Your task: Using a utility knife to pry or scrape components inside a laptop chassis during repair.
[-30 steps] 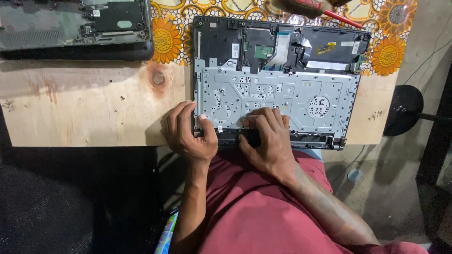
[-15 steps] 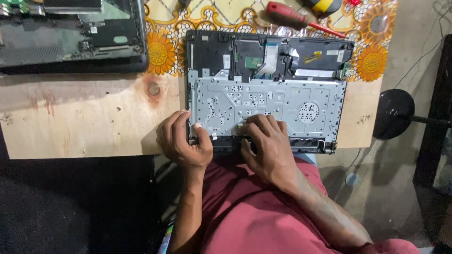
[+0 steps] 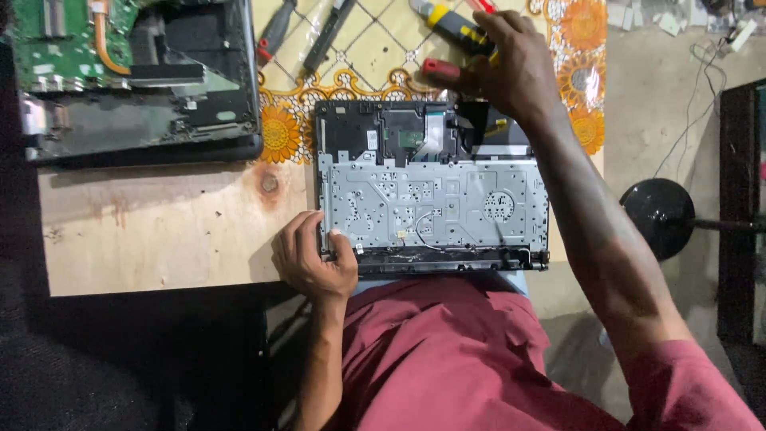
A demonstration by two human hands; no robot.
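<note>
— Where is the screwdriver lying from you?

— I'm reaching my right hand (image 3: 511, 68) over the red-handled screwdriver (image 3: 440, 69) at the far edge of the opened laptop (image 3: 435, 199); its handle is pointing left, fingers curling onto it, not clearly closed

— And the other?

— My left hand (image 3: 311, 259) is pinching the laptop's near-left corner, much farther away

- opened laptop base (image 3: 431, 199) on wooden board (image 3: 159, 231), near edge
- second laptop chassis (image 3: 136, 76) far left
- screwdrivers (image 3: 299, 32) on patterned cloth (image 3: 375, 56) behind base
- left hand (image 3: 311, 259) at base's near-left corner
</note>
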